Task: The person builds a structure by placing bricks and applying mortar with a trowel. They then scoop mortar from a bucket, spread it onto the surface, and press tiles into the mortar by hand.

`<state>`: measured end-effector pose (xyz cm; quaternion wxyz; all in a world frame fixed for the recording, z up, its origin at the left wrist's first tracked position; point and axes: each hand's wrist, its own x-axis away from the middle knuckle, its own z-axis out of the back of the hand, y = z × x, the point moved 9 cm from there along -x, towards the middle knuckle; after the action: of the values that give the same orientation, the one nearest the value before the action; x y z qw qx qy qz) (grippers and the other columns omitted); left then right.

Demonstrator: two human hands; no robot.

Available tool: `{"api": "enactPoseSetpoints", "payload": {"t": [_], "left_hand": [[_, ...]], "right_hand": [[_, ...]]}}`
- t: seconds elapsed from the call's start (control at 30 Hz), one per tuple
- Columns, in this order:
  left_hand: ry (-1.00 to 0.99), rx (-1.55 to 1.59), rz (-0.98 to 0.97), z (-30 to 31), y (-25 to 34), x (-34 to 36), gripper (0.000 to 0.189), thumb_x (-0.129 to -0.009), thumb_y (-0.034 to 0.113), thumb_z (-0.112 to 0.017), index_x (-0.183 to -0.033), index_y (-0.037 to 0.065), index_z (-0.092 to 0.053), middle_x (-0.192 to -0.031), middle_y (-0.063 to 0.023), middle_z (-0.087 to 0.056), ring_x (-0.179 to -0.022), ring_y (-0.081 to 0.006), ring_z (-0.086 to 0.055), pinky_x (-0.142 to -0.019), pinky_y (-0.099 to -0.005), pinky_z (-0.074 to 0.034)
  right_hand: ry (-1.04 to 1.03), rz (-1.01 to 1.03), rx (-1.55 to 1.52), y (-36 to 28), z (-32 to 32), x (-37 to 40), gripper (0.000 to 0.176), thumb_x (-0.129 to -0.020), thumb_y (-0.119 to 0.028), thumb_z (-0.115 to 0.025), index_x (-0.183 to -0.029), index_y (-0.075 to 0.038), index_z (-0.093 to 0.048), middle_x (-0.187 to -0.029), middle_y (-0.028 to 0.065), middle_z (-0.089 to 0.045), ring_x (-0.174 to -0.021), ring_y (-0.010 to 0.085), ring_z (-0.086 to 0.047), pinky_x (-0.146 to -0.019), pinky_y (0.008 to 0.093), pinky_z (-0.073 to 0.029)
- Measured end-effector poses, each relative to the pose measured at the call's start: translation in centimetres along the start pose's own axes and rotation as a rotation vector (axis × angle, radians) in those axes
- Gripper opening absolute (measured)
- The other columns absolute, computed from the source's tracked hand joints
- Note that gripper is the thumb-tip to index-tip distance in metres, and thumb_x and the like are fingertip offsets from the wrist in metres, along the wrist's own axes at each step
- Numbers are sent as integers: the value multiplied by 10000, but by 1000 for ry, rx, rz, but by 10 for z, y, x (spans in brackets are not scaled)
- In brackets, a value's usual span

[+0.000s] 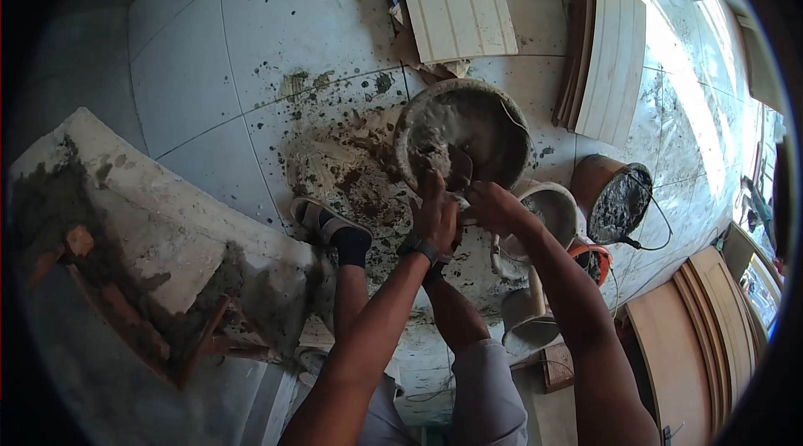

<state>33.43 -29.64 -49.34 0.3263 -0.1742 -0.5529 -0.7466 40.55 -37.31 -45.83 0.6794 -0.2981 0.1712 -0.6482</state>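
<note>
- Daylight enters from the right, laying blown-out glare streaks across the tiled floor (276,36).
- The left side and lower corners are dim, with a cool blue-grey cast.
- Shadow darkens the inside of the mortar tub (493,132).
- Fisheye distortion bends the tile lines; black vignetting rings the view.
- Fine detail looks slightly soft, especially around the hands.

Trowel (460,168) partly covered by hands (436,216), striped board (456,2) cropped at top, arms (381,312) cropped at bottom
</note>
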Motion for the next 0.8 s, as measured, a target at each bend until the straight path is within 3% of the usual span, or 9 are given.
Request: {"api": "enactPoseSetpoints", "payload": {"t": [0.03,0.1,0.23,0.3,0.4,0.43,0.47,0.5,0.8], "left_hand": [[7,-5,-7,7,4,1,718,-960,234,-495,-1584,27,-208,-1621,-273,-210,-1518,-377,-209,-1184,-626,-189],[-42,217,-113,13,23,16,683,-971,204,-466,-1573,-8,-220,-1600,-279,-267,-1504,-379,-247,-1215,-479,-229],[64,279,-205,65,71,60,684,-972,229,-454,-1558,-42,-230,-1572,-290,-322,-1486,-392,-289,-1209,-385,-255],[86,352,-110,91,76,82,700,-980,281,-451,-1549,-64,-236,-1546,-303,-359,-1465,-381,-343,-1196,-402,-280],[207,309,-122,139,102,120,757,-993,417,-461,-1536,-73,-269,-1508,-338,-388,-1395,-414,-428,-1139,-385,-350],[256,344,-155,152,109,131,767,-988,426,-479,-1537,-68,-272,-1502,-330,-402,-1339,-414,-487,-1106,-398,-383],[331,346,-173,175,119,147,767,-988,426,-479,-1537,-68,-272,-1502,-330,-402,-1339,-414,-487,-1106,-398,-383],[316,382,-157,188,132,160,756,-991,421,-481,-1533,-68,-282,-1500,-323,-409,-1330,-409,-498,-1105,-402,-383],[460,586,-388,348,214,264,624,-994,224,-536,-1537,3,-324,-1509,-267,-434,-1369,-335,-496,-1093,-396,-418]], "right_hand": [[8,4,7,-6,19,-3,311,-833,-214,-685,-1085,-40,-634,-775,159,-684,-730,333,-692,-704,478,-546],[-143,-1015,-1105,30,5,41,347,-842,-262,-709,-1099,-43,-629,-822,95,-669,-770,218,-671,-715,425,-537],[-50,-942,-1093,15,23,48,394,-841,-279,-719,-1123,-28,-608,-802,79,-631,-738,177,-653,-670,385,-530],[225,-910,-865,18,30,64,400,-848,-259,-702,-1143,-13,-591,-825,89,-616,-721,192,-638,-625,375,-521],[61,-953,-964,-29,100,53,399,-855,-253,-697,-1143,8,-608,-861,123,-632,-729,219,-612,-608,390,-491],[237,-617,-741,-42,121,46,376,-840,-257,-713,-1091,10,-629,-698,63,-597,-604,150,-562,-545,346,-458],[229,-812,-956,-68,161,33,352,-830,-254,-730,-1050,5,-643,-599,5,-542,-546,98,-513,-512,315,-431],[170,-878,-969,-71,157,45,521,-808,-261,-750,-1224,15,-601,-729,5,-591,-629,107,-571,-560,291,-469],[112,-467,-647,-236,324,-61,387,-858,-190,-728,-1169,1,-601,-673,-9,-576,-583,75,-557,-523,276,-454]]}}
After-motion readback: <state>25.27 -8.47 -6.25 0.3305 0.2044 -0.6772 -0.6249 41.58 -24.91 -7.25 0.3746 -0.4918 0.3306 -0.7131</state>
